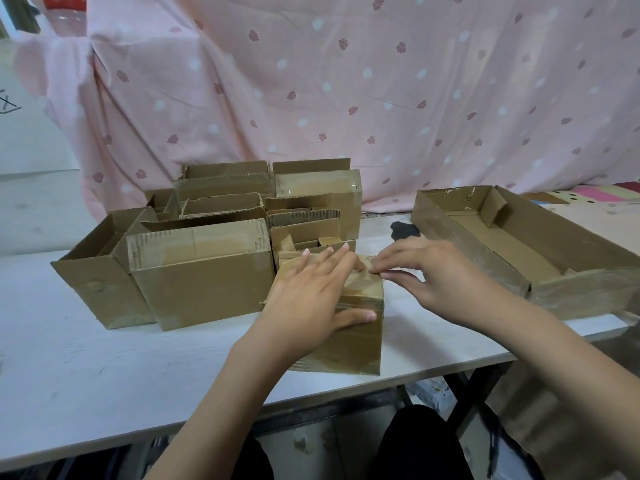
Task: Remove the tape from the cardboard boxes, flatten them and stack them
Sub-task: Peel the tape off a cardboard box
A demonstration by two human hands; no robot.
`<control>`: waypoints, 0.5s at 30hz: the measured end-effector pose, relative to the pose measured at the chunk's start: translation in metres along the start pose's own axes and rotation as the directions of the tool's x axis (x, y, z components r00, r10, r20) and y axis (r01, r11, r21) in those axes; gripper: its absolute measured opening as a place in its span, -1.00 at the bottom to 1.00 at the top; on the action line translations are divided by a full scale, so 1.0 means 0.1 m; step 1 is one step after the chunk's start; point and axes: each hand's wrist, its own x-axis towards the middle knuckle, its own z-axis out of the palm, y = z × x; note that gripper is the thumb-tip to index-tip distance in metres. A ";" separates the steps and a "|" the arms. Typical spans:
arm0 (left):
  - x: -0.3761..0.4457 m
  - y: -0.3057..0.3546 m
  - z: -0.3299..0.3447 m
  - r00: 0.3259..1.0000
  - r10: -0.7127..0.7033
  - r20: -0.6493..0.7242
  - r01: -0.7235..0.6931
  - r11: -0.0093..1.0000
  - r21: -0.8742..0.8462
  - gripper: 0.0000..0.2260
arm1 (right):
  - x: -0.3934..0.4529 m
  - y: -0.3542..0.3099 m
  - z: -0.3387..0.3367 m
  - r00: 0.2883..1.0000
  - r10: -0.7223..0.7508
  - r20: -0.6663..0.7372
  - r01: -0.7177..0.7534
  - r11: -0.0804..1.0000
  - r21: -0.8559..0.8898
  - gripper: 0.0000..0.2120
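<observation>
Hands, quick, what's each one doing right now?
Left hand: open, fingers flat on the small box.
Right hand: pinching the tape at the box's top edge.

Tray box cut off rightward

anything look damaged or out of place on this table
Yes: a dark patch on the white table between the box pile and the long open box, which looks scuffed, its near wall crumpled. What the patch is, I cannot tell.
</observation>
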 end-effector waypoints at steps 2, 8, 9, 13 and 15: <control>0.00 0.01 0.00 1.000 0.010 0.006 -0.010 1.000 -0.001 -0.46 | 0.00 0.00 0.00 1.000 -0.003 -0.007 0.003 1.000 -0.002 -0.88; -0.02 0.02 0.01 1.000 0.013 -0.002 -0.013 1.000 -0.001 -0.50 | -0.07 -0.03 0.05 0.995 -0.001 -0.101 0.007 0.998 0.057 -0.91; -0.02 0.01 0.01 1.000 0.008 0.000 -0.008 1.000 -0.004 -0.51 | -0.09 -0.03 0.07 0.993 0.004 -0.114 0.004 0.997 0.071 -0.91; -0.01 0.01 0.00 1.000 -0.005 0.011 0.005 1.000 -0.028 -0.51 | -0.17 -0.05 0.11 0.991 0.040 -0.128 -0.029 0.996 0.088 -0.92; -0.02 0.01 0.01 1.000 -0.004 0.017 0.004 1.000 -0.030 -0.50 | -0.19 -0.08 0.11 0.989 0.057 -0.139 -0.042 0.993 0.109 -0.92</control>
